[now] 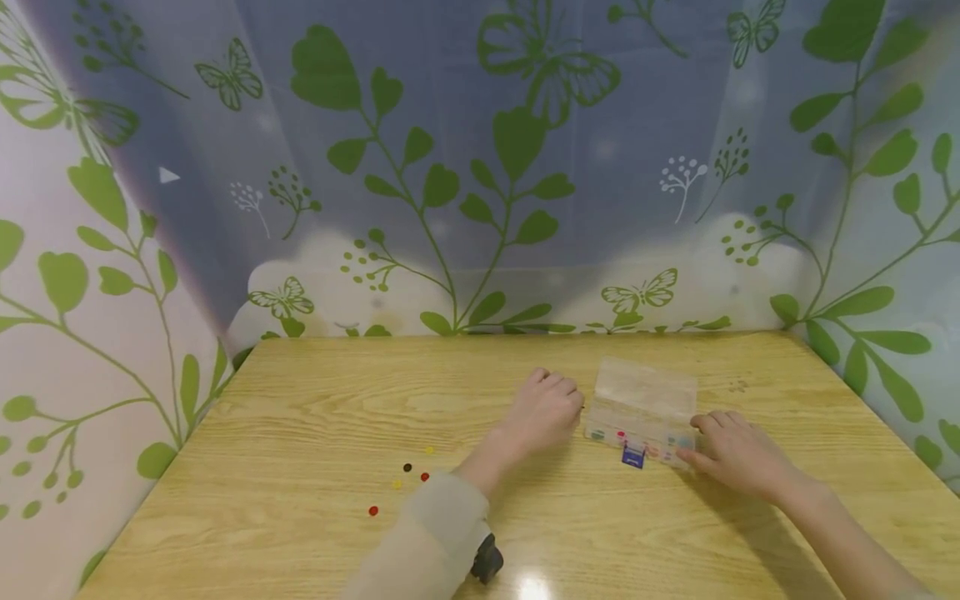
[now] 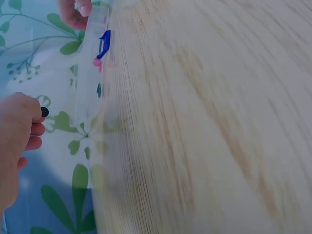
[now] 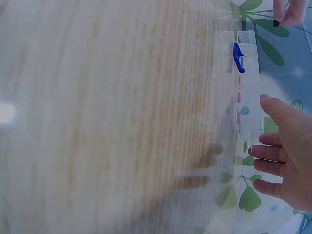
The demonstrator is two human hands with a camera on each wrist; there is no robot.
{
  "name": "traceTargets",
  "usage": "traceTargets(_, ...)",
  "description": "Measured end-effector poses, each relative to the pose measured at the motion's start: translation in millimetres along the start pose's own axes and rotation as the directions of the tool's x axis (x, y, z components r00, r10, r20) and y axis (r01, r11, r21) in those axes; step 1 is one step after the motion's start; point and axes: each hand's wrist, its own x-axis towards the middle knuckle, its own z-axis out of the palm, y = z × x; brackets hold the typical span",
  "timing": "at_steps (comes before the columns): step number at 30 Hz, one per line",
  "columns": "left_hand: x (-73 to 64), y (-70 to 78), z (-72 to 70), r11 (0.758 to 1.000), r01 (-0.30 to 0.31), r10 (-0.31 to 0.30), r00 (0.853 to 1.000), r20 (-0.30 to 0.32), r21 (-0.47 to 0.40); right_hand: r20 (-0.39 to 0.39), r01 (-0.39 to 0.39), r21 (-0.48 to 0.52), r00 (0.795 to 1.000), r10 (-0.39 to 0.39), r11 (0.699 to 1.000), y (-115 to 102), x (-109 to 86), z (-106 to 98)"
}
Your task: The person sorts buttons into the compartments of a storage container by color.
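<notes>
Between thumb and fingertips my left hand (image 1: 546, 410) pinches a small round black button (image 2: 45, 111), held up just left of a clear plastic compartment box (image 1: 647, 390). The box's lid is tipped back, and a blue latch (image 1: 633, 457) hangs at its front. Small coloured pieces, red, pink and teal, lie inside the compartments. At the box's right end is my right hand (image 1: 738, 450), fingers spread and relaxed, its thumb at the front right corner. The right wrist view shows nothing held in that hand (image 3: 287, 151).
On the wooden table (image 1: 315, 400), left of my left forearm, lie several small discs: a red one (image 1: 373, 511), a black one (image 1: 407, 467) and a yellow one (image 1: 397, 484) among them. A leaf-patterned curtain (image 1: 465, 208) stands behind the table's far edge.
</notes>
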Motion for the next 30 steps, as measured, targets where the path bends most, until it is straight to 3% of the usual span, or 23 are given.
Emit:
traceTargets(11, 20.5, 20.6, 5.7, 0.999, -0.037, 0.037, 0.998, 0.056, -0.008, 0.011, -0.001, 0.019, 1.0, 0.0, 1.0, 0, 0.9, 0)
traceTargets(19, 38.6, 36.5, 10.9, 0.998, -0.058, 0.058, 0.998, 0.039, 0.009, 0.024, -0.016, 0.022, 1.0, 0.016, 1.0, 3, -0.3, 0)
traceTargets(30, 53.1, 51.5, 14.0, 1.0, -0.01, 0.012, 0.994, 0.106, -0.02, 0.001, 0.0, 0.043, 1.0, 0.0, 0.999, 1, -1.2, -3)
